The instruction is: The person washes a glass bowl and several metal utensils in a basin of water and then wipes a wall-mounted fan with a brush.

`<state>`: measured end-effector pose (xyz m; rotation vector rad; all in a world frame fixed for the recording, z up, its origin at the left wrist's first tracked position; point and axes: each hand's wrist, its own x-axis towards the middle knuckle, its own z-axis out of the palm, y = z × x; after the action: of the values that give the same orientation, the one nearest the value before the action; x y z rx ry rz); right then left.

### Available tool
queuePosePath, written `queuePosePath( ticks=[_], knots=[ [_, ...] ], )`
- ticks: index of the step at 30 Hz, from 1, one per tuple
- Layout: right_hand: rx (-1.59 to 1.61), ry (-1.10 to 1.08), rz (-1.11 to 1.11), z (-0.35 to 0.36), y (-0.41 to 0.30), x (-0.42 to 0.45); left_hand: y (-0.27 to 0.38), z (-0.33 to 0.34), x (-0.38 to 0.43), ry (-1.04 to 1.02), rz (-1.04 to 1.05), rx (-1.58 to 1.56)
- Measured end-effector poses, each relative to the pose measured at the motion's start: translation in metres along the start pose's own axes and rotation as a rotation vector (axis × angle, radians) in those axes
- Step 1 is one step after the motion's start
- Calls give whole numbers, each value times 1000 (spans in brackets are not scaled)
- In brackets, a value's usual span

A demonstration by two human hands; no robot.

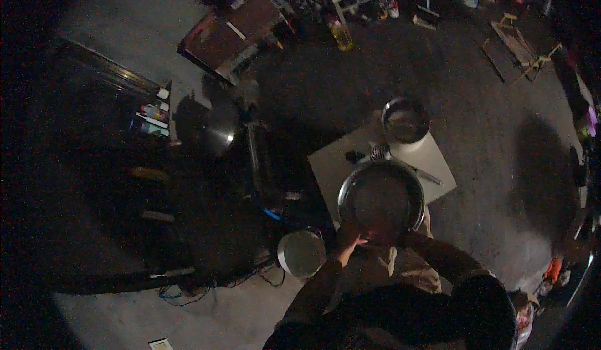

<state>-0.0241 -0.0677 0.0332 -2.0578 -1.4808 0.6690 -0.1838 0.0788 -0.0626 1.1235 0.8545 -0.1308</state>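
Observation:
In the dim light my left hand grips the near left rim of a round metal basin. My right hand, mostly in shadow, is at the near right rim of the same basin; its fingers are hard to make out. The basin is above the near part of a low, light-topped table. Beyond it, a second round metal pan rests at the table's far edge. Between the two are a utensil with a long metal handle, a dark patterned thing and a small dark object.
A pale bucket stands left of my left forearm, near loose cables. Farther off are a wooden cabinet, a yellowish container, a broom or dustpan and a folding chair. A round metal lid or pan is at left.

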Motion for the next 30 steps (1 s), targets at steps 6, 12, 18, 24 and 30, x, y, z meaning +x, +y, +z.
queuePosePath(
  ticks=[6,12,18,24,30],
  knots=[
    [-53,5,-51,-3,8,4,-7,0,27,22,18,-24],
    [-93,14,-88,3,14,6,-9,6,50,16,50,-43],
    [-122,30,-89,-10,24,6,-13,18,67,-25,43,-49],
    [-112,-40,-109,-17,33,9,-16,23,71,-60,32,-65],
    [-240,8,-178,-2,32,14,-15,10,71,-94,42,-96]
  ],
)
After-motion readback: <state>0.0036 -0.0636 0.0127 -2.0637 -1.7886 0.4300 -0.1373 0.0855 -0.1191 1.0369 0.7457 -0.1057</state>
